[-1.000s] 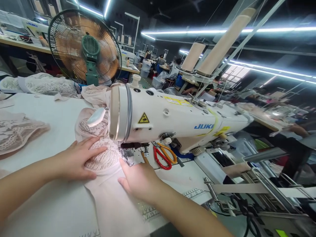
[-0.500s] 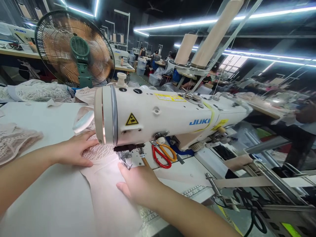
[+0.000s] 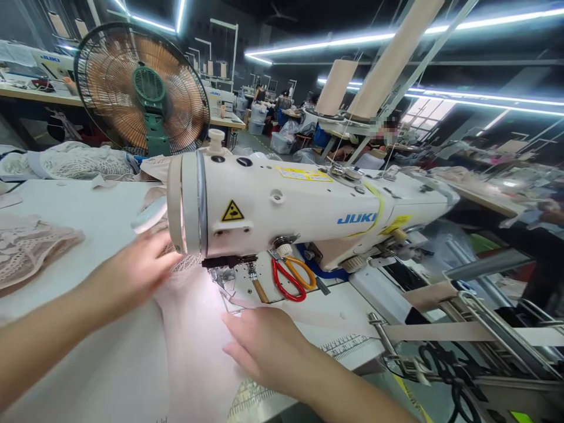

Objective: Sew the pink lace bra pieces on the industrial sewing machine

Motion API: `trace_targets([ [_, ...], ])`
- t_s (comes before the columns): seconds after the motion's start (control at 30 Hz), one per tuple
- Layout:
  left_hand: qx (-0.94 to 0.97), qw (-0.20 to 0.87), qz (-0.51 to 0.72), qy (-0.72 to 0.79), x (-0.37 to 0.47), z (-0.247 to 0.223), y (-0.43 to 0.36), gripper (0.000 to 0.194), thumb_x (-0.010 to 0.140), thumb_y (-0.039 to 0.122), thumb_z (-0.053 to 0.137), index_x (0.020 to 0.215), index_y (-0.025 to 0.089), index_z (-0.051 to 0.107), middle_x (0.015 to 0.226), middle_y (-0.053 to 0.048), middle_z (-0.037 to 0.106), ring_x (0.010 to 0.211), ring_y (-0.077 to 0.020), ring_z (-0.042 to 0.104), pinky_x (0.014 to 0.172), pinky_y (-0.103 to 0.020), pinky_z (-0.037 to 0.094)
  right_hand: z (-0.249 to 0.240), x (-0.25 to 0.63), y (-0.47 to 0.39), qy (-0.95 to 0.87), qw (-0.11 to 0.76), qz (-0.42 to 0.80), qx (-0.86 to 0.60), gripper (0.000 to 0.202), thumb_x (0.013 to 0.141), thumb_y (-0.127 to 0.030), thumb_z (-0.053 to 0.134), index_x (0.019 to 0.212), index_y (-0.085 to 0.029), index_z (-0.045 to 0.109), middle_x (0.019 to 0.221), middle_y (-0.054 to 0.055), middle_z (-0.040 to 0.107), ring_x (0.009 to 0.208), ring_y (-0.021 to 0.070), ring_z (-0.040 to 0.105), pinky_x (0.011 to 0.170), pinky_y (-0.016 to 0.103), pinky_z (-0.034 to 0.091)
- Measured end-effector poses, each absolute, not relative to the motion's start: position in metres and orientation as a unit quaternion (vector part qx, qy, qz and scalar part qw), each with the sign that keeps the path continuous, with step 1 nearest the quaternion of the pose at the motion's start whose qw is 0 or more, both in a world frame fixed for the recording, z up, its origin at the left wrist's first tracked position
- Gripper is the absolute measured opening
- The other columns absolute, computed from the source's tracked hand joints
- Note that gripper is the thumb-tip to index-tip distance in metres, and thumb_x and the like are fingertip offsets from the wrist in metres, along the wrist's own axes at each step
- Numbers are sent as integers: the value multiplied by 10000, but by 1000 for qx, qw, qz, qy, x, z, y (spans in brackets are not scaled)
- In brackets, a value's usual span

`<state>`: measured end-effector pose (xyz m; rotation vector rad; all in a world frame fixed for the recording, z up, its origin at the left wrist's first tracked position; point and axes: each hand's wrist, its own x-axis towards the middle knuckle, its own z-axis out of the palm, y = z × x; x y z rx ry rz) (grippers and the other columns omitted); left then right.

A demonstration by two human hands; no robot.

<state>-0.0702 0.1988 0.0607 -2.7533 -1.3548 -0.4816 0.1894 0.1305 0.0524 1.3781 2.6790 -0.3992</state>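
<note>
A pale pink garment piece (image 3: 194,352), part plain fabric and part lace (image 3: 187,262), lies under the needle end of a white JUKI sewing machine (image 3: 273,205). My left hand (image 3: 136,264), blurred by motion, is over the lace just left of the machine head, its fingers stretched toward it. My right hand (image 3: 268,346) is in front of the presser foot (image 3: 220,282), thumb and fingers closed at the fabric's right edge. Its inner fingers are partly hidden. A narrow pink strip (image 3: 240,302) runs between the foot and this hand.
Scissors with red and orange handles (image 3: 288,279) lie behind the needle area. Lace pieces (image 3: 35,247) rest at left on the white table. A large fan (image 3: 147,88) stands behind. Thread cones (image 3: 337,87) rise above the machine; a metal strip feeder (image 3: 476,329) is at right.
My left hand has lifted slightly and blurred, its thumb moving up off the fabric. My right hand has drawn back from the presser foot, toward me and to the right. The view has shifted slightly.
</note>
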Motion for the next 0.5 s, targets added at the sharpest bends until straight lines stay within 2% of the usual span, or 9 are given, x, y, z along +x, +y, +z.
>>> trace_targets([
  [0.07, -900, 54, -188, -389, -54, 45, 161, 443, 975, 143, 256, 1182, 112, 646, 1209, -98, 661, 1065, -222, 634, 878, -317, 532, 47, 205, 121, 915, 11, -119, 386, 154, 949, -285, 486, 869, -207, 592, 775, 22, 633, 696, 166, 549, 556, 300, 287],
  [0.13, -921, 52, -205, -327, -36, 21, 126, 389, 969, 170, 327, 1117, 196, 686, 1188, -74, 689, 977, -196, 654, 842, -305, 539, 38, 218, 112, 934, -43, -120, 334, 113, 903, -183, 491, 831, -201, 576, 840, 20, 631, 748, 153, 524, 618, 284, 333],
  [0.2, -940, 17, -172, -295, -21, -2, 101, 328, 937, 316, 458, 1131, 195, 693, 1183, -96, 696, 906, -222, 653, 736, -327, 544, 30, 225, 105, 937, -78, -129, 315, 114, 849, -126, 509, 879, -200, 590, 895, 23, 623, 791, 152, 505, 665, 266, 362],
  [0.3, -945, -42, -72, -317, -13, -22, 91, 467, 825, 487, 635, 1177, 184, 685, 1207, -126, 679, 863, -240, 627, 717, -355, 522, 22, 226, 99, 933, -86, -129, 326, 167, 825, -106, 521, 936, -204, 598, 892, 25, 588, 802, 157, 479, 674, 250, 369],
  [0.37, -942, -54, -46, -327, -17, -23, 93, 474, 807, 468, 673, 1197, 198, 677, 1202, -122, 672, 874, -238, 611, 756, -359, 505, 21, 223, 98, 931, -84, -122, 333, 122, 836, -113, 520, 894, -202, 580, 861, 18, 561, 775, 151, 458, 651, 243, 358],
  [0.5, -945, -40, -72, -318, -30, -9, 101, 443, 855, 390, 642, 1270, 234, 634, 1252, -88, 655, 927, -231, 593, 812, -360, 478, 22, 215, 101, 931, -90, -106, 337, 78, 865, -145, 513, 808, -197, 530, 811, 4, 522, 736, 141, 425, 618, 247, 328],
])
